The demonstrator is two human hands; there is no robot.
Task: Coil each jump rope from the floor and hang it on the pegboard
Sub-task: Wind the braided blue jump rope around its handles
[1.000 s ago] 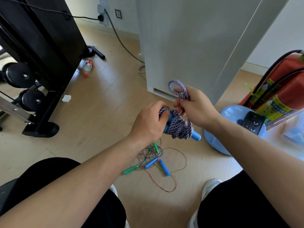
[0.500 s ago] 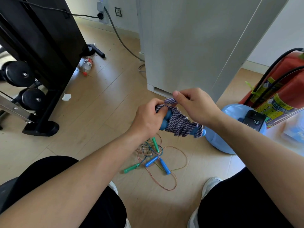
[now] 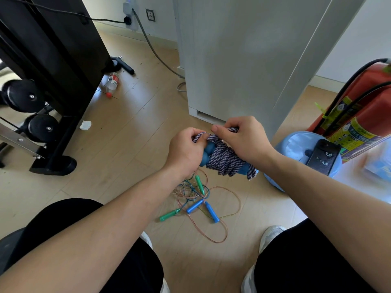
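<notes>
Loose ropes on wood floor; white cabinet, extinguisher rt.

A floor of pale wooden boards is lit by soft daylight, and dust and small scraps are scattered over it. A tall grey-white cabinet is set in the middle. A black exercise machine with round black rollers is placed at the left. On the white far wall a socket is mounted, and a grey cable is trailed from beside it towards the cabinet. A red fire extinguisher is seen tilted at the right.
</notes>
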